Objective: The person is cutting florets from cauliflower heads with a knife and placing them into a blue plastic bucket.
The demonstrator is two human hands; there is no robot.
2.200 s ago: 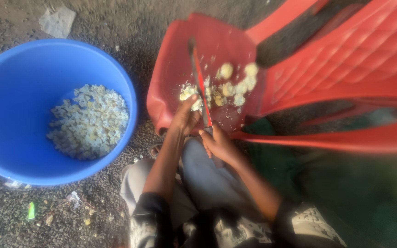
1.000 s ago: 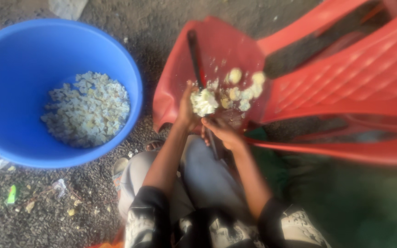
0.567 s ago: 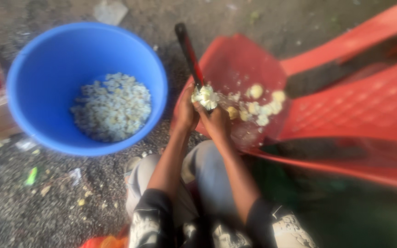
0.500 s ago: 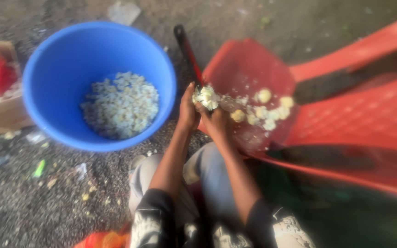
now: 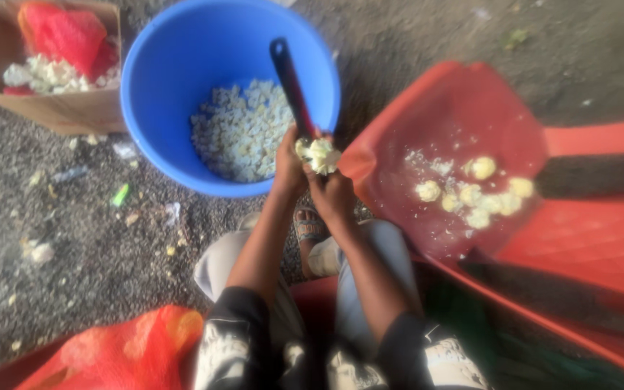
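— Where, the pale clump (image 5: 321, 154)?
— Centre of the frame, just right of the bucket's (image 5: 154, 87) rim, pinched between both hands.
— Grip of each?
— Left hand (image 5: 289, 160) curled shut around the clump's left side; right hand (image 5: 332, 193) closed beneath it, fingertips pressed into the pale flesh. Too blurred to count fingers.
— And the dark handle (image 5: 292, 85)?
— Rising from the hands toward the upper middle of the frame, tilted slightly left, crossing over the bucket's mouth. Long axis nearly vertical in the picture. Lower end hidden behind the clump and fingers; impossible to tell which hand steadies it.
— Which way from the grip to the bucket?
— Up and left, very near; white pieces (image 5: 241, 131) heaped on its floor. Left hand nearer, practically at the rim.
— To the right?
— Red seat (image 5: 471, 108), with yellowish lumps (image 5: 474, 191) lying well apart from the hands.
— Elsewhere?
— Cardboard box (image 5: 52, 108) at upper left, red mesh bag (image 5: 110, 354) at lower left.
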